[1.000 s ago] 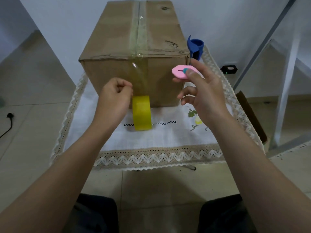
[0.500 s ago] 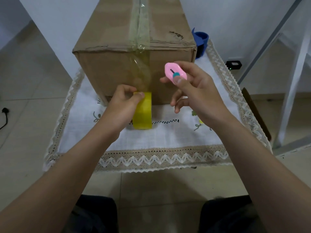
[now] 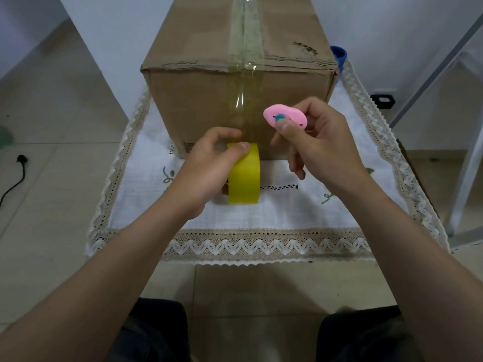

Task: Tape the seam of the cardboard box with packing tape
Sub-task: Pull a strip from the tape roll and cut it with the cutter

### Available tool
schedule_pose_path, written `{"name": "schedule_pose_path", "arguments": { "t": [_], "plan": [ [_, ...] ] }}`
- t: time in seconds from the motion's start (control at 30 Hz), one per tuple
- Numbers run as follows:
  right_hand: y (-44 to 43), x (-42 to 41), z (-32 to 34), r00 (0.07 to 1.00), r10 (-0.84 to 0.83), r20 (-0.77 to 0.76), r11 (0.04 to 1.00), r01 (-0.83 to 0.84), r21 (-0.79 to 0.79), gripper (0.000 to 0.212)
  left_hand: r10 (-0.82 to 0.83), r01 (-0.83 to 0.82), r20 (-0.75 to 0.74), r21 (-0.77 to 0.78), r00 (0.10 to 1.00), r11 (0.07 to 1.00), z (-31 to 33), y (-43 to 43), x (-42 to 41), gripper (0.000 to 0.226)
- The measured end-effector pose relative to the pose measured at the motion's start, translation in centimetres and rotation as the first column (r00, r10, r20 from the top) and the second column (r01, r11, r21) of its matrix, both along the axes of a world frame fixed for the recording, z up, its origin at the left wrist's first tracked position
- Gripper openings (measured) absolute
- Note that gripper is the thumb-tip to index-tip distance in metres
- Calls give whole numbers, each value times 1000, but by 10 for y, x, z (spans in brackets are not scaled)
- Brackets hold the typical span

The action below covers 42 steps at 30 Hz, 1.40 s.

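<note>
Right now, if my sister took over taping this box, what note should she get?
Left hand: gripping the yellow tape roll, which stands on the white cloth by the cardboard box.
Right hand: holding the pink cutter, thumb on its slider.
Done: tape strip covers the top seam and runs down the front face, uncut from the roll.
Left: cut the tape near the roll, press the end flat.

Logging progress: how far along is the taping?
Done: tape strip covers the top seam of the box and runs down its front face. In hand: left hand holds the yellow roll, still joined to the strip; right hand holds a pink cutter. Left: cutting the tape and pressing the end down.
</note>
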State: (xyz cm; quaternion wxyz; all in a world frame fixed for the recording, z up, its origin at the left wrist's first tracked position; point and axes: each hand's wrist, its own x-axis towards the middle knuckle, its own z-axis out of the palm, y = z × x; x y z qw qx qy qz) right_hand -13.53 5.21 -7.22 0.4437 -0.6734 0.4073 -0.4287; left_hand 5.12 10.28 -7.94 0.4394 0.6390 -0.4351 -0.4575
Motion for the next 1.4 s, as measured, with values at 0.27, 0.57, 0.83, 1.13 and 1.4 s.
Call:
{"name": "schedule_pose_path", "arguments": {
  "t": [0.27, 0.57, 0.83, 1.13, 1.4],
  "plan": [
    [0, 2, 5, 978, 173, 115, 978, -184, 95, 26, -9, 9, 21, -7, 1000, 1000, -3, -3, 2, 15],
    [4, 1, 4, 990, 108, 90, 991, -114, 71, 16, 6, -7, 27, 5, 1000, 1000, -2, -6, -4, 13],
    [-3, -2, 6, 986, 92, 136, 996, -92, -2, 26, 12, -12, 42, 7, 999, 1000, -1, -7, -7, 14],
    [-2, -1, 7, 995, -32, -99, 973, 8, -233, 7, 14, -14, 26, 6, 1000, 1000, -1, -6, -7, 14],
    [1, 10, 13, 922, -14, -386, 915, -145, -378, 14, -90, 93, 47, -82, 995, 992, -1, 0, -3, 41]
  ]
}}
